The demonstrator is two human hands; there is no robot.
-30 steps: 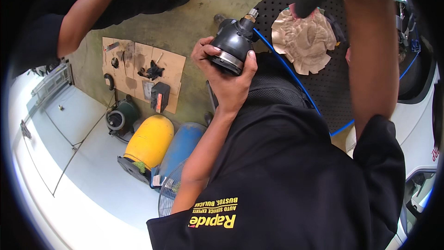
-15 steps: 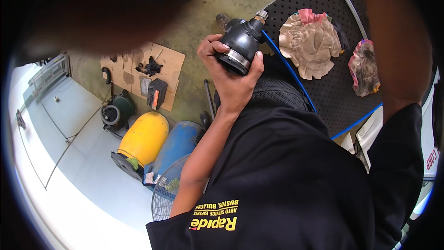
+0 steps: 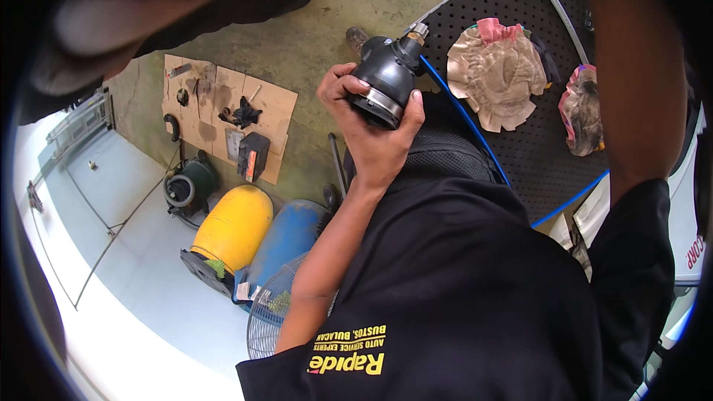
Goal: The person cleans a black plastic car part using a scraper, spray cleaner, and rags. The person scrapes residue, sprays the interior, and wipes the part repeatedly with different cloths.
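My left hand (image 3: 371, 134) grips a black bell-shaped metal part (image 3: 386, 70) from below, with the thumb on one side and the fingers on the other. The part has a silver band (image 3: 377, 101) round its wide end. A metal stub (image 3: 418, 33) with a brass-coloured collar sticks out of its narrow end. My right forearm (image 3: 642, 67) rises along the right side of the view, and its hand is out of sight. Near the upper left, a large blurred brown shape (image 3: 141, 11) lies close to the lens; whose it is I cannot tell.
A perforated black table top (image 3: 535, 178) carries a stained cloth (image 3: 496, 74), a dirty rag (image 3: 583, 115) and a wrench (image 3: 558, 11). Cardboard (image 3: 208, 104) with parts lies on the floor. Yellow (image 3: 232, 226) and blue (image 3: 286, 238) drums and a fan (image 3: 271, 312) are at left. Another person's legs (image 3: 260, 7) show above.
The blurred brown shape has shifted up and left, uncovering the other person's legs and more cardboard. The black part is still in my left hand, tipped slightly more upright.
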